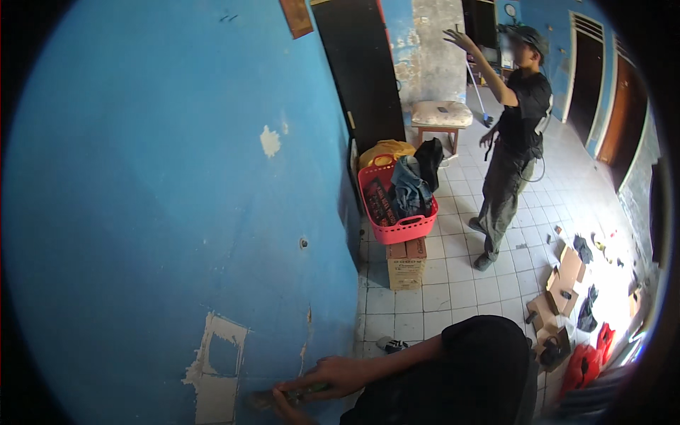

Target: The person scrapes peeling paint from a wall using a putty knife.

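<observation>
Low against a blue painted wall [170, 177], both hands are together on a short scraper-like hand tool [312, 389] with a greenish handle. My right hand [342, 375], reaching in from a black sleeve, is closed around the handle. My left hand [287, 407] comes up from the lower edge, fingers closed on the tool closer to its front end. That front end is dark and blurred, so its exact shape is unclear. It is at the wall, just right of a pale patch of bare plaster [216, 397] with ragged paint edges.
Beyond my arm, a pink basket [400, 232] of clothes rests on a cardboard box [406, 273]. A person [520, 120] in dark clothes stands on the tiled floor, one arm raised. Opened cartons [567, 273] and red bags [584, 368] lie to the right. A cushioned stool [440, 113] stands farther back.
</observation>
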`<state>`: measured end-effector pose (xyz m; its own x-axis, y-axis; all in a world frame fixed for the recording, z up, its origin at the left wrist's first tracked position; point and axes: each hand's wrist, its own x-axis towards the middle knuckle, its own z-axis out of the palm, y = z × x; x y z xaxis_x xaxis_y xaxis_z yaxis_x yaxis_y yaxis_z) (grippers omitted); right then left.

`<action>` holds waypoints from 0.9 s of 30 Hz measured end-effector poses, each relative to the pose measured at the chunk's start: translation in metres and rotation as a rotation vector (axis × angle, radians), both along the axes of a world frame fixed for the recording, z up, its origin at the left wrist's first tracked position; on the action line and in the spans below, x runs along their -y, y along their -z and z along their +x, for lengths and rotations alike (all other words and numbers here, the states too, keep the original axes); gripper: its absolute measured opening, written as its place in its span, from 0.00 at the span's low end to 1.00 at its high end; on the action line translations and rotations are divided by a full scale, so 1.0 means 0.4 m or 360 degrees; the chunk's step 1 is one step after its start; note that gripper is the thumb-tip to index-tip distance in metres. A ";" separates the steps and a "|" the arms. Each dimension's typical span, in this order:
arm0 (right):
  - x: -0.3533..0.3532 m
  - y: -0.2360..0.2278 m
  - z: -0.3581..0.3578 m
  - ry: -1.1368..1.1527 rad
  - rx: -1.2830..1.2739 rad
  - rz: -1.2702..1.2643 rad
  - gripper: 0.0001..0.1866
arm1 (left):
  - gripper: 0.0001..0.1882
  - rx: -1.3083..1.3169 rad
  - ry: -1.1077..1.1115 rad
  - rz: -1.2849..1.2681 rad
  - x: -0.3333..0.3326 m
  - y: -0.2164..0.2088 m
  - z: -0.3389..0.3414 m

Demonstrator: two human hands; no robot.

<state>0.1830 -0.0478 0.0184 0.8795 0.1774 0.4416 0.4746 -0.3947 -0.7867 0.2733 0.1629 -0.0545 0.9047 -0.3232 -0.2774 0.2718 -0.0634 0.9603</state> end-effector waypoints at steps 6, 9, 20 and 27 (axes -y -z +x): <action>-0.024 0.038 -0.041 -0.0154 -0.0021 -0.0181 0.37 | 0.24 0.0123 -0.0198 -0.0001 0.007 -0.032 -0.061; -0.031 0.061 -0.060 -0.0198 -0.0044 -0.0221 0.41 | 0.23 0.0154 -0.0230 -0.0008 0.010 -0.042 -0.079; 0.041 0.026 -0.154 -0.0361 -0.0250 -0.0335 0.48 | 0.19 0.0127 -0.0334 -0.0013 0.075 -0.098 -0.186; 0.164 0.025 -0.284 -0.0308 -0.0190 -0.0420 0.49 | 0.16 0.0189 -0.0276 -0.0226 0.203 -0.033 -0.266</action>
